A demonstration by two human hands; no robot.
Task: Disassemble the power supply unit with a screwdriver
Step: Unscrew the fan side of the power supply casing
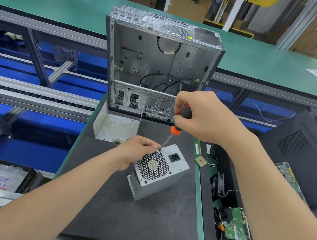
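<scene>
A grey metal power supply unit stands tilted on the dark mat, its round fan grille and black power socket facing up. My left hand grips its upper left corner, fingers curled over the edge. My right hand holds a screwdriver by its black and orange handle. The metal shaft slants down to the left, and its tip sits at a screw on the unit's top corner, right beside my left fingertips.
An open, stripped computer case stands upright behind the unit. A bent metal cover lies left of it. To the right lie RAM sticks, a CPU chip, a hard drive and a black side panel. A cardboard box sits at lower left.
</scene>
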